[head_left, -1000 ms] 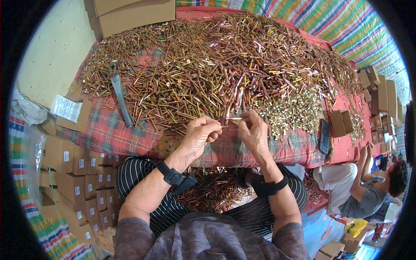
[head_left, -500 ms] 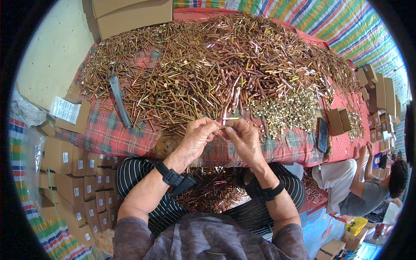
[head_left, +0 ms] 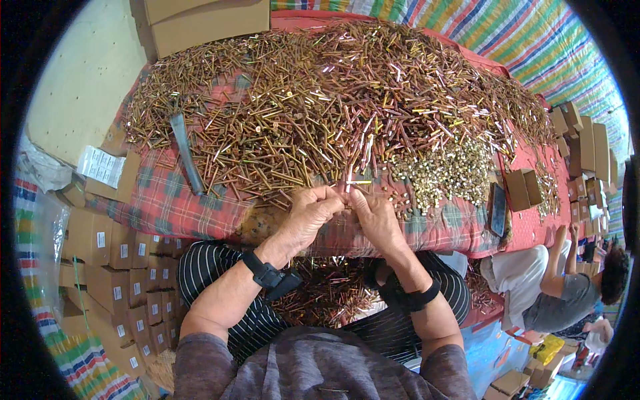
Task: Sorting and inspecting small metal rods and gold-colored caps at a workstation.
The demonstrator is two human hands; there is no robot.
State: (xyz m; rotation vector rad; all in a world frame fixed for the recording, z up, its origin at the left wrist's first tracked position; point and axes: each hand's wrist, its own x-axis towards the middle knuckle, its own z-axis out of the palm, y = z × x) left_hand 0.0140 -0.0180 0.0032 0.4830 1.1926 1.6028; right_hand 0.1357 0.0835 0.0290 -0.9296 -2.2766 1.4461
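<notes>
My left hand [head_left: 311,215] and my right hand [head_left: 378,220] meet at the near edge of the cloth-covered table, fingers closed in a pinch. Between their tips a thin, shiny metal bolt [head_left: 347,188] shows, its lower part hidden by the fingers. A gold-coloured bolt [head_left: 361,182] lies crosswise just beyond the fingertips. Past my hands spreads a wide heap of long brass- and copper-coloured bolts [head_left: 287,127]. To the right of my right hand is a pile of small, pale metal nuts [head_left: 443,177].
A grey curved strip [head_left: 185,155] lies on the left of the heap. A dark tray [head_left: 497,209] and an open carton [head_left: 523,189] are on the right. Stacked cartons [head_left: 110,263] stand at lower left. Another person [head_left: 567,287] sits far right. More bolts [head_left: 323,293] lie below the table edge.
My right hand has shifted slightly, its thumb and fingers more upright and closer to the left fingertips. My left hand has moved a little right and down. Both remain pinched together.
</notes>
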